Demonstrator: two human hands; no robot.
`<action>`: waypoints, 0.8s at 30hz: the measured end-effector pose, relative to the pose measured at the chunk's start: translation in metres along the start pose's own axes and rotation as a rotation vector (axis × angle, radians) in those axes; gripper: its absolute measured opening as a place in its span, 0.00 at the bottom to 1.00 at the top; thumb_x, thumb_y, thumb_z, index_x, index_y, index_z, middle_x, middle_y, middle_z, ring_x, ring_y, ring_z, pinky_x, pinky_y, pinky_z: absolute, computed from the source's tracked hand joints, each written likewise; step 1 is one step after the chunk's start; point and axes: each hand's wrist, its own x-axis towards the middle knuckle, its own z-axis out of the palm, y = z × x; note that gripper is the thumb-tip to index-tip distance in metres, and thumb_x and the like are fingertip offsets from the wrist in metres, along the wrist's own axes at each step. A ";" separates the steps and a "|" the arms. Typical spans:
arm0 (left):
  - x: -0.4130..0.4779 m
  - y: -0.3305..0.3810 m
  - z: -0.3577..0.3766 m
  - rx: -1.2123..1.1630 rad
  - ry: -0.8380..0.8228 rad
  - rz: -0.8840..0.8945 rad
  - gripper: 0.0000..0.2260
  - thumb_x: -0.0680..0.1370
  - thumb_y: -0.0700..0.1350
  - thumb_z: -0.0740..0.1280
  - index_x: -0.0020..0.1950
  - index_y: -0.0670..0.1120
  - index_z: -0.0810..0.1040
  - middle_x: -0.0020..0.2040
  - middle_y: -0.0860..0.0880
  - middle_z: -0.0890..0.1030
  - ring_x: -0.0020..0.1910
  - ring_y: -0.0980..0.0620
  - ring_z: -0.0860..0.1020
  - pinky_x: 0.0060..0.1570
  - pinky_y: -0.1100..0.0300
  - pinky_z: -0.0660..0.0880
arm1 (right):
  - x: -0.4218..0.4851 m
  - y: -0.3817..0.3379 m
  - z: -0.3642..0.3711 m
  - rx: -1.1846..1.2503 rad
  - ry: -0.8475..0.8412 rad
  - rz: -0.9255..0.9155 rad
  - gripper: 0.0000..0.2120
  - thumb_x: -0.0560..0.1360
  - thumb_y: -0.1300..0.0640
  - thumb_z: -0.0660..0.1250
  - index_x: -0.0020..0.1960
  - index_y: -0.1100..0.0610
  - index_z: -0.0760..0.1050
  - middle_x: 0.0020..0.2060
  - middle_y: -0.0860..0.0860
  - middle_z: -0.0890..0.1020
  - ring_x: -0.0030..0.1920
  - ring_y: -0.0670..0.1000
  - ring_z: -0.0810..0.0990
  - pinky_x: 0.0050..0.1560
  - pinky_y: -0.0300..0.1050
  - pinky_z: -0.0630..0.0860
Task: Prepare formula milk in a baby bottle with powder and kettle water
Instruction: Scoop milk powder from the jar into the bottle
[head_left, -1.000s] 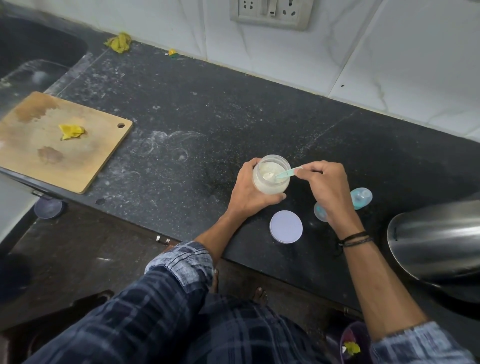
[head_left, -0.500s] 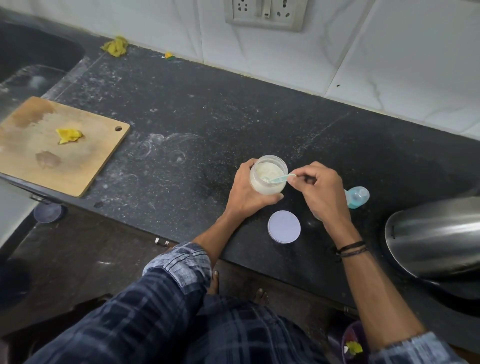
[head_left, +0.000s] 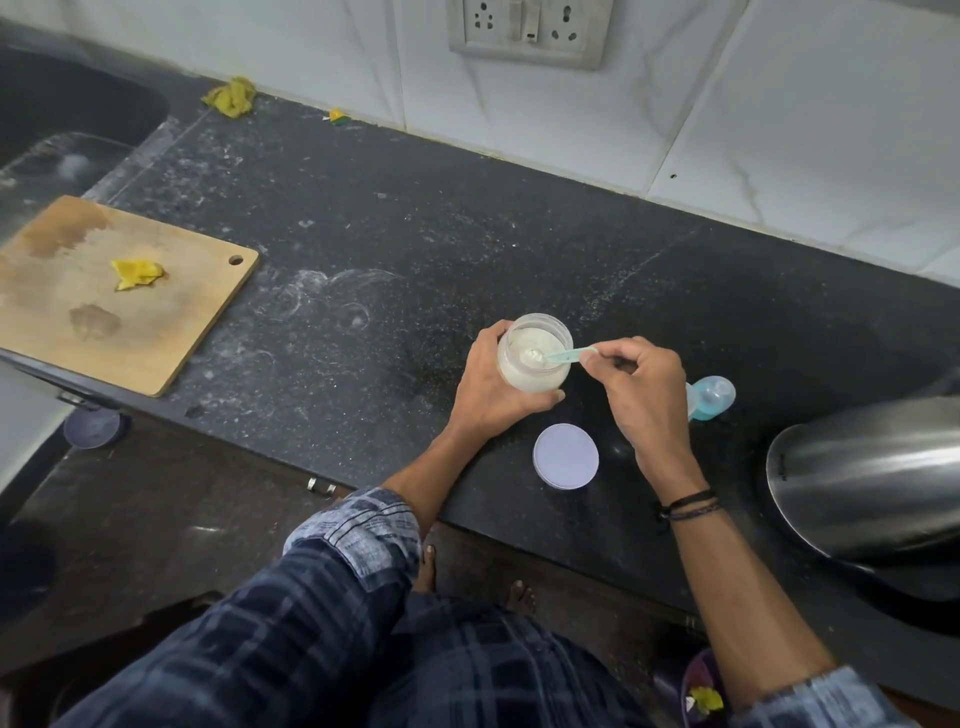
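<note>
Left hand grips round clear powder jar while right hand pinches thin, seemingly plastic scoop

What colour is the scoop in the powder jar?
Pale mint green; the scoop shows best in the head view.

Dim, even light; glare streaks the kettle.
</note>
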 end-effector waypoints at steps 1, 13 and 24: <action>0.000 0.000 0.000 0.002 0.004 0.001 0.42 0.57 0.52 0.86 0.67 0.51 0.72 0.63 0.53 0.78 0.64 0.49 0.77 0.62 0.44 0.77 | -0.002 0.000 -0.001 0.010 0.015 -0.023 0.07 0.76 0.60 0.76 0.45 0.48 0.84 0.40 0.47 0.83 0.40 0.47 0.81 0.46 0.44 0.79; 0.001 -0.001 0.001 0.009 0.010 -0.003 0.41 0.57 0.51 0.86 0.66 0.51 0.72 0.62 0.52 0.78 0.63 0.49 0.78 0.61 0.45 0.77 | -0.016 -0.002 0.004 -0.063 0.048 -0.116 0.03 0.78 0.62 0.73 0.48 0.57 0.86 0.39 0.49 0.79 0.37 0.44 0.76 0.41 0.35 0.73; -0.001 0.000 0.000 0.007 0.018 0.025 0.40 0.57 0.53 0.85 0.64 0.56 0.70 0.61 0.56 0.77 0.62 0.51 0.77 0.61 0.45 0.77 | -0.008 -0.001 0.006 0.156 0.045 0.197 0.11 0.77 0.59 0.74 0.40 0.44 0.83 0.32 0.42 0.83 0.34 0.37 0.77 0.42 0.38 0.76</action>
